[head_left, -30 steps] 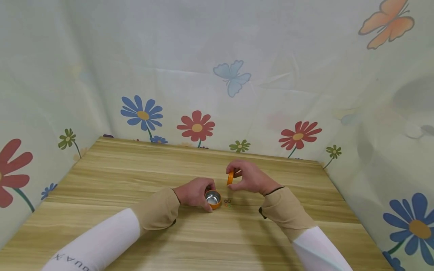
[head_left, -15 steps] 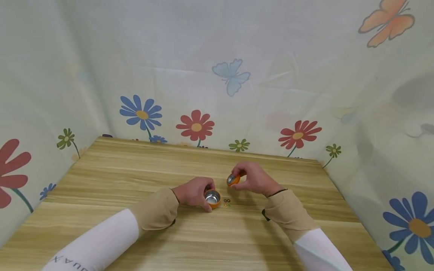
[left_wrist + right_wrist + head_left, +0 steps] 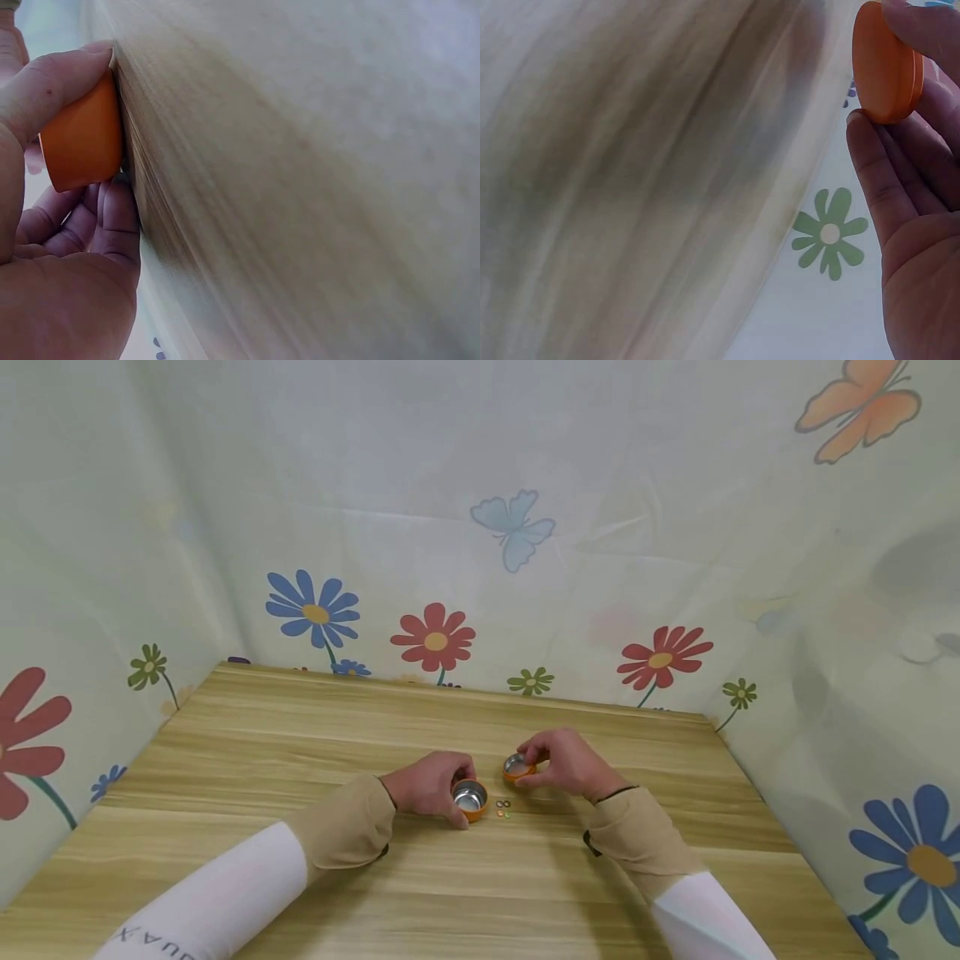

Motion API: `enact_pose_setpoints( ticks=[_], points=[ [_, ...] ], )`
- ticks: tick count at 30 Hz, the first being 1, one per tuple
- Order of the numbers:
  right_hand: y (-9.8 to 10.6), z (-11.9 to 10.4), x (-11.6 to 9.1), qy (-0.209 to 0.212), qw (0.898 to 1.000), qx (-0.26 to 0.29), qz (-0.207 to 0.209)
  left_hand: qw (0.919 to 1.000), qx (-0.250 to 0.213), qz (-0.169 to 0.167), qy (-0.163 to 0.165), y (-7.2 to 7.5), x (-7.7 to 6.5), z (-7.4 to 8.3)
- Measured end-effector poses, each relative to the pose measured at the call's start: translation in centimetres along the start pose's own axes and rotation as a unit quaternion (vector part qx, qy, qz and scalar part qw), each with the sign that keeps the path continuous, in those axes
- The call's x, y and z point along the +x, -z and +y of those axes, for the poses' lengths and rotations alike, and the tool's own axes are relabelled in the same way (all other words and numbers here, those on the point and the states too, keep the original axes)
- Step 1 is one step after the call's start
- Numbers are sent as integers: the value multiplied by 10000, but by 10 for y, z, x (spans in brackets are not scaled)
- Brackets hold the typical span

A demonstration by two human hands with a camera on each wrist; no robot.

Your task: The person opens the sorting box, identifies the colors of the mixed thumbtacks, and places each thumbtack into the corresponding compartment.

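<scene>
A small round orange tin (image 3: 470,815) with a silvery inside stands upright on the wooden table, its mouth up. My left hand (image 3: 432,787) grips it from the left, thumb on the near side and fingers on the far side. Its orange wall (image 3: 84,139) shows between thumb and fingers in the left wrist view. With thumb and fingertips, my right hand (image 3: 567,766) pinches the shallow orange lid (image 3: 517,767) by its edge, silvery inside facing up. In the right wrist view the lid's outer face (image 3: 880,67) shows, held off the table.
Several tiny ring-like pieces (image 3: 503,809) lie on the table (image 3: 315,727) just right of the tin, between the hands. A flower-printed cloth wall (image 3: 600,577) encloses the table at the back and sides.
My right hand has turned the lid from edge-on to inside-up and moved slightly right and nearer. The left hand and the tin have stayed in place.
</scene>
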State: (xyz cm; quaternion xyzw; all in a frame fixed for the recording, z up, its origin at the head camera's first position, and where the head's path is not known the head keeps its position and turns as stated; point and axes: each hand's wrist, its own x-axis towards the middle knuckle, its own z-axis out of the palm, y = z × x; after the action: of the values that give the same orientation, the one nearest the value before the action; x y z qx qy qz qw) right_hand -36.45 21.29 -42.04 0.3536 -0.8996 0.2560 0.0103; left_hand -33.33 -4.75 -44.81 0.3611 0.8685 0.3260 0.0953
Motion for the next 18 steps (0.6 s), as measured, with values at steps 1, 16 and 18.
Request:
enact_pose_setpoints(
  ticks=[1, 16, 18],
  points=[
    [-1, 1, 0, 10, 10000, 17, -23, 10000, 2, 2, 1, 0, 0, 0],
    [-9, 7, -1, -223, 9996, -5, -188, 9999, 65, -52, 89, 0, 1, 0],
    [-10, 8, -1, -240, 9993, -105, -250, 9999, 75, -52, 100, 0, 1, 0]
  ],
)
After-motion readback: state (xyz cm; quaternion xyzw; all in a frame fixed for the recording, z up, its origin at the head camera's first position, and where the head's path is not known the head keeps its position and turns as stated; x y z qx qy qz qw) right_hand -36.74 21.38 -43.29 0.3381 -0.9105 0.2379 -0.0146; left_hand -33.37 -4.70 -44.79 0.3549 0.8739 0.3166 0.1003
